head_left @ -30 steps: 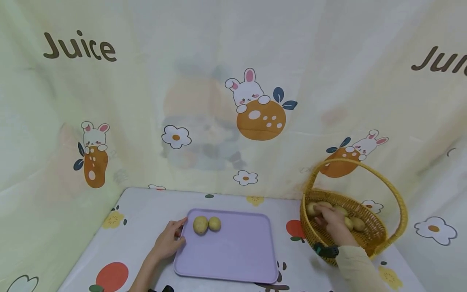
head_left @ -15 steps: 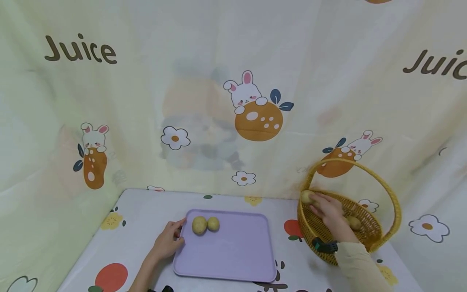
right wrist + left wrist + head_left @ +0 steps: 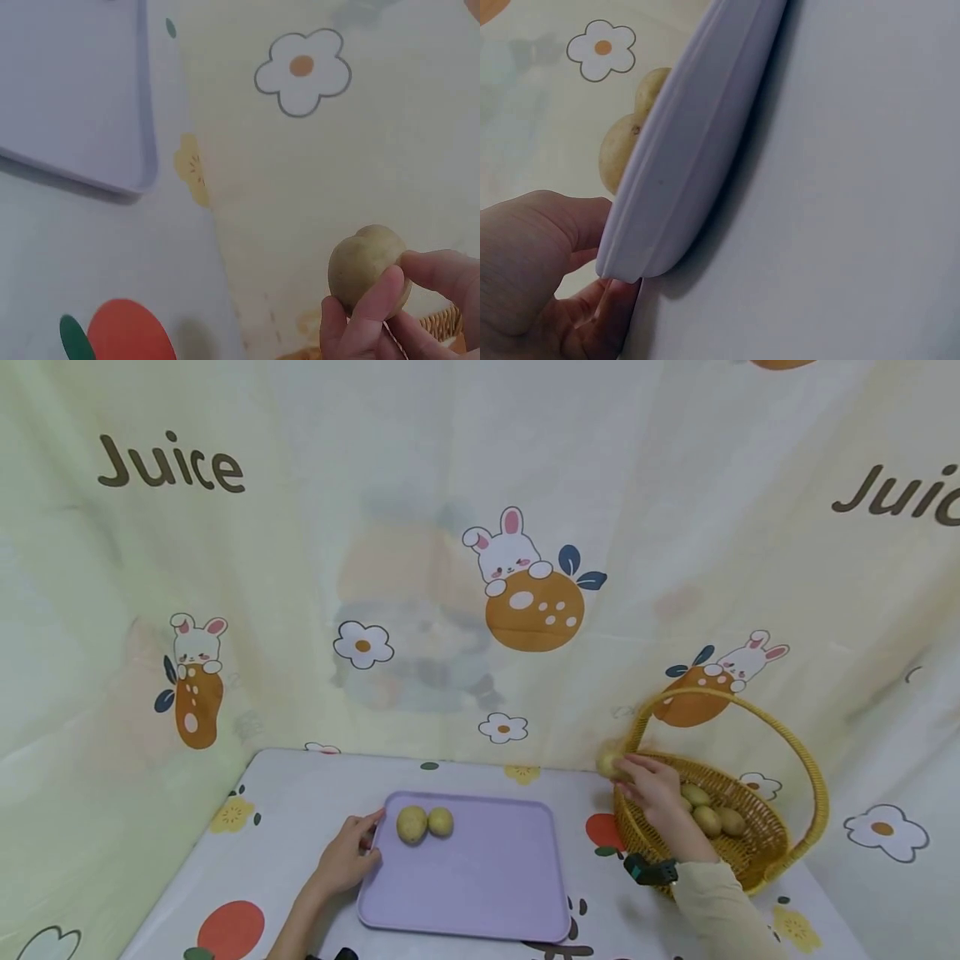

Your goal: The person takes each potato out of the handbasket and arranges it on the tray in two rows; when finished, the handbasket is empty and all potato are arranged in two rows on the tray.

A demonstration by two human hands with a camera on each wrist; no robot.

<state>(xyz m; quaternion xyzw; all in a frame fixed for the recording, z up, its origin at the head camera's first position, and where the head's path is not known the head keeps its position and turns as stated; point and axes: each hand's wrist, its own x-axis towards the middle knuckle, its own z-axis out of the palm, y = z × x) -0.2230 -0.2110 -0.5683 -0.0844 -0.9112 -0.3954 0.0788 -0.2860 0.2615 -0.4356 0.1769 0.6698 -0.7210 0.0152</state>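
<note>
My right hand (image 3: pixel 657 792) pinches a pale yellow-brown potato (image 3: pixel 361 262) between thumb and fingers. In the head view that potato is over the left rim of the woven basket (image 3: pixel 757 860). Several more potatoes (image 3: pixel 707 821) lie inside the basket. My left hand (image 3: pixel 347 856) holds the left edge of the lilac tray (image 3: pixel 480 885), its fingers and thumb at the rim. Near the tray's back left corner, a larger potato (image 3: pixel 412 825) sits beside a smaller potato (image 3: pixel 440 822). The left wrist view shows the tray's outer side between the fingers (image 3: pixel 592 221).
The basket's tall handle (image 3: pixel 806 747) arches over it at the right of the table. A patterned curtain (image 3: pixel 420 568) rises behind the table. Between tray and basket lies a strip of printed tablecloth (image 3: pixel 588 860).
My right hand has lifted a potato from among the others and carried it left to the basket's rim. My left hand stays at the tray, and the two potatoes there have not moved.
</note>
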